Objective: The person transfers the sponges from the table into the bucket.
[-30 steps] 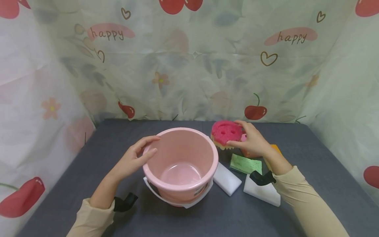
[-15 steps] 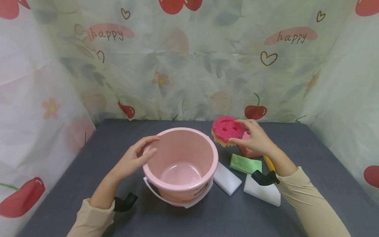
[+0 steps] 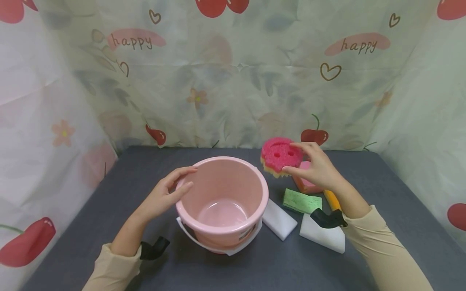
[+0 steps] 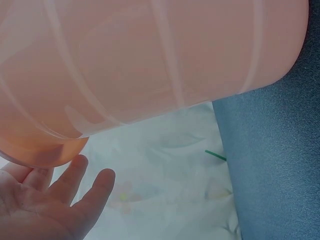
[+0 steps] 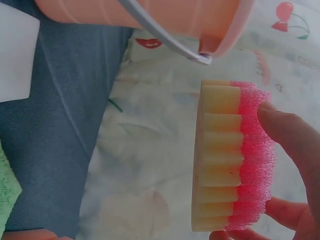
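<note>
A pink bucket (image 3: 223, 228) stands upright on the table, its white handle hanging down in front. My left hand (image 3: 165, 198) holds its left rim, with the thumb and a fingertip lapping over the edge. In the left wrist view the fingers (image 4: 97, 192) are by the rim, partly hidden. To the bucket's right, above the table, my right hand (image 3: 318, 167) pinches a round scalloped sponge (image 3: 278, 155) by its edge. Its pink face has two holes and a mouth-shaped slot. The right wrist view shows a thick yellow layer on the sponge (image 5: 220, 155) behind the pink.
Right of the bucket lie a green sponge (image 3: 302, 201), two white sponge blocks (image 3: 279, 220) and a pink-red block (image 3: 306, 184). An orange-yellow item (image 3: 331, 199) is partly behind the right wrist. Printed cloth walls (image 3: 240, 81) surround the dark table (image 3: 145, 161) at the back and sides.
My right hand has lifted the scalloped sponge upward and slightly right, uncovering more of the pink-red block. The left hand and the bucket have stayed still.
</note>
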`<state>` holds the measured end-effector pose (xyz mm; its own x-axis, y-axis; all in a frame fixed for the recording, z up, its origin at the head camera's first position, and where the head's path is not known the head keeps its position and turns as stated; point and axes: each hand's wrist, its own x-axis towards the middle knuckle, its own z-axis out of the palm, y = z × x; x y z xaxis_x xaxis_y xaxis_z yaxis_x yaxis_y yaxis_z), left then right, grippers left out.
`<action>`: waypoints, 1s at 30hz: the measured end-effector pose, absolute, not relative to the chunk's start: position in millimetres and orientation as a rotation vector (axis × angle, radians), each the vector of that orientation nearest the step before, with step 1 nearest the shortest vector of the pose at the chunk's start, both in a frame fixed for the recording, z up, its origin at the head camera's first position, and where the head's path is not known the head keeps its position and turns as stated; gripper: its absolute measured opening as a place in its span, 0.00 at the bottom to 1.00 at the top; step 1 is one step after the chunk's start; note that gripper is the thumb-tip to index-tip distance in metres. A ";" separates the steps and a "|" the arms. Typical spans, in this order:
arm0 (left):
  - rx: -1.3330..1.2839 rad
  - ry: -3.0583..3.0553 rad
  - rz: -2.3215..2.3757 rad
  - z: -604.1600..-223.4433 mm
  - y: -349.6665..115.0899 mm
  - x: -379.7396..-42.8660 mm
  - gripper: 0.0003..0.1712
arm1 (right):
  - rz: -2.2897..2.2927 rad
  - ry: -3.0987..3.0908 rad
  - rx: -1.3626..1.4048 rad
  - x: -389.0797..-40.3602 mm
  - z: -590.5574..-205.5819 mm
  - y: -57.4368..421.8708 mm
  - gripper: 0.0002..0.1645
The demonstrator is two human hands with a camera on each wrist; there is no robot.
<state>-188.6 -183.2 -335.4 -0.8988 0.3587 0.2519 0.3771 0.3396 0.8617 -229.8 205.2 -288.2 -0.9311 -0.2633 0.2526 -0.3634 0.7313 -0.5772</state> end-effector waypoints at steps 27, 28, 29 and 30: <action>-0.709 -2.557 -1.654 -334.0 -182.3 -187.8 0.24 | 1.021 -2.628 0.634 -216.8 -266.5 193.7 0.41; -0.710 -2.557 -1.654 -334.0 -182.3 -187.8 0.24 | 1.022 -2.626 0.635 -216.5 -266.1 193.5 0.41; -0.712 -2.554 -1.656 -334.0 -182.2 -187.8 0.24 | 1.025 -2.622 0.638 -216.1 -265.7 193.1 0.41; -0.713 -2.552 -1.658 -334.0 -182.2 -187.8 0.24 | 1.028 -2.620 0.641 -215.6 -265.3 192.9 0.41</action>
